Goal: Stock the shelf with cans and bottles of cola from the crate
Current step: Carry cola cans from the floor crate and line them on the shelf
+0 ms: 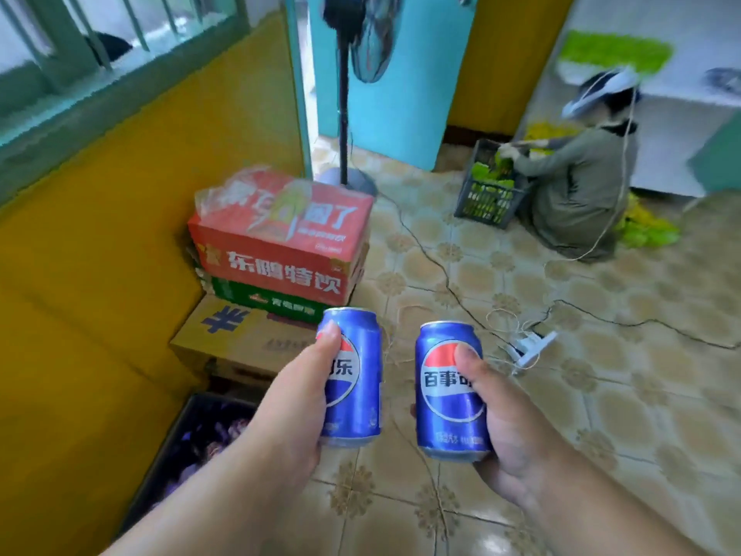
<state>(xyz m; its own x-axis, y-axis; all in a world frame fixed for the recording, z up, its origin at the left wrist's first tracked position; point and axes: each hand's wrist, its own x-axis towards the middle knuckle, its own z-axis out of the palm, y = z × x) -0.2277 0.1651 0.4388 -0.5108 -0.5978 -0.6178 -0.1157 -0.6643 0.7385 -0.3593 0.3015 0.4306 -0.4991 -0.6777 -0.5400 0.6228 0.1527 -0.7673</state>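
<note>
**Inspector:** Left hand [296,391] fingers wrapped round one cola can [355,375]; right hand [501,415] fingers round the other can [449,391]. Both upright, held apart above the floor.

**Assessor:** Crate [188,447] low left. Shelf?

**Inspector:** Cannot confirm it in view. Advise keeping both cans upright and setting down one at a time.

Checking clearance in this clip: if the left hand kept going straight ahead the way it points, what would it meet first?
Probably the stacked drink cartons just beyond the left hand and its cola can; depth is unclear.
</note>
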